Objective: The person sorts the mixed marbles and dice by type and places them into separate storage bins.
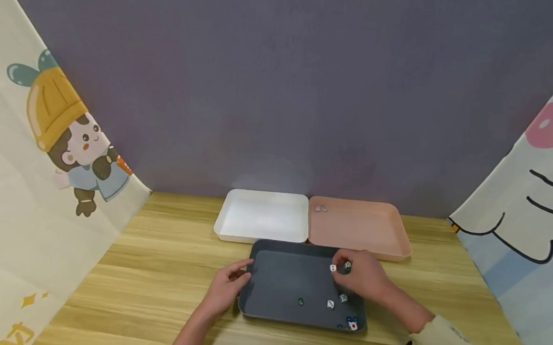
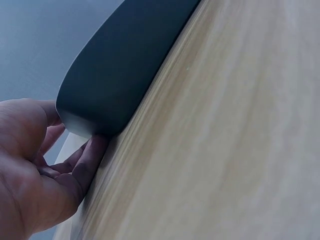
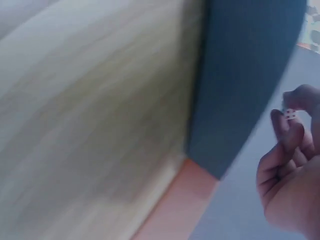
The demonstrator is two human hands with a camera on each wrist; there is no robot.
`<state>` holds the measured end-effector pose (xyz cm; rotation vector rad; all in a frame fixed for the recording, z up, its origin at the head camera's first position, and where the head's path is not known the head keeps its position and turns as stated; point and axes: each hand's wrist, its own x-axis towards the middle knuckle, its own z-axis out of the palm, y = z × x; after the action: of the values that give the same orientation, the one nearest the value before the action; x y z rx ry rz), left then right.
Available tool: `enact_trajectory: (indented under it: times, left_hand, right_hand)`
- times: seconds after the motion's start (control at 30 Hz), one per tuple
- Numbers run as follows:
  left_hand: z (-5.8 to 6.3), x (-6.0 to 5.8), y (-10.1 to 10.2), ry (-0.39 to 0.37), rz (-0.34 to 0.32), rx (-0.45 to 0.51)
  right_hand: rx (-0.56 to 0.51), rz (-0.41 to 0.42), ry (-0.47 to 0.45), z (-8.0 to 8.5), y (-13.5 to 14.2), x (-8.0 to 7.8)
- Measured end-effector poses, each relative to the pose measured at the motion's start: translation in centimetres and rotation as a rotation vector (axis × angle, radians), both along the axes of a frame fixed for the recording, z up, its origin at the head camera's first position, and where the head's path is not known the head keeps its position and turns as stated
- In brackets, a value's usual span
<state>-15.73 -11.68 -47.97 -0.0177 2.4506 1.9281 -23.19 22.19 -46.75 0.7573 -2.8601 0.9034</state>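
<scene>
A dark grey tray [image 1: 289, 273] lies on the wooden table. My left hand [image 1: 226, 284] holds its left edge, with fingertips at the rim and against the outer wall, as the left wrist view shows. Between thumb and fingertips my right hand [image 1: 364, 273] pinches a white die [image 1: 333, 268] over the tray's right part; pips show on it in the right wrist view. Beside those fingers is a patterned die [image 1: 348, 264]. Nearer me in the tray are another patterned die [image 1: 343, 298], a white die [image 1: 330, 304], a small green piece [image 1: 301, 301] and several blue dice [image 1: 340, 326].
Behind the grey tray stand a white tray [image 1: 264, 216] and, to its right, a pink tray [image 1: 363, 228]. Two small pale dice [image 1: 320, 209] lie in the pink tray's far left corner. A grey-purple wall [image 1: 281, 88] rises behind, with printed cloths at both sides.
</scene>
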Motion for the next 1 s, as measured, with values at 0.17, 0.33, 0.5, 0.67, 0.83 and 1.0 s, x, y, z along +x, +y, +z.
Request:
enact_trajectory:
  times: [0.17, 0.33, 0.5, 0.67, 0.83, 1.0]
  left_hand:
    - [-1.5, -0.5, -0.2, -0.012, 0.005, 0.008]
    - [-3.6, -1.1, -0.6, -0.012, 0.024, 0.012]
    - [-3.7, -1.4, -0.7, -0.004, 0.032, 0.009]
    - [-3.3, -1.6, -0.5, 0.009, 0.042, 0.003]
    - [-1.5, -1.4, -0.2, 0.006, 0.022, 0.013]
    - [0.3, -0.3, -0.1, -0.017, 0.008, 0.013]
  right_hand:
    - [-0.174, 0.048, 0.032, 2.4, -0.5, 1.3]
    - [-0.309, 0.126, 0.128, 5.2, -1.6, 2.9]
    - [-0.400, 0.214, 0.251, 7.9, -2.9, 3.7]
    - [-0.456, 0.270, 0.377, 9.8, -3.9, 4.0]
    - [-0.465, 0.272, 0.399, 11.3, -4.2, 4.4]
    - [-0.480, 0.282, 0.387, 11.9, -4.5, 4.9]
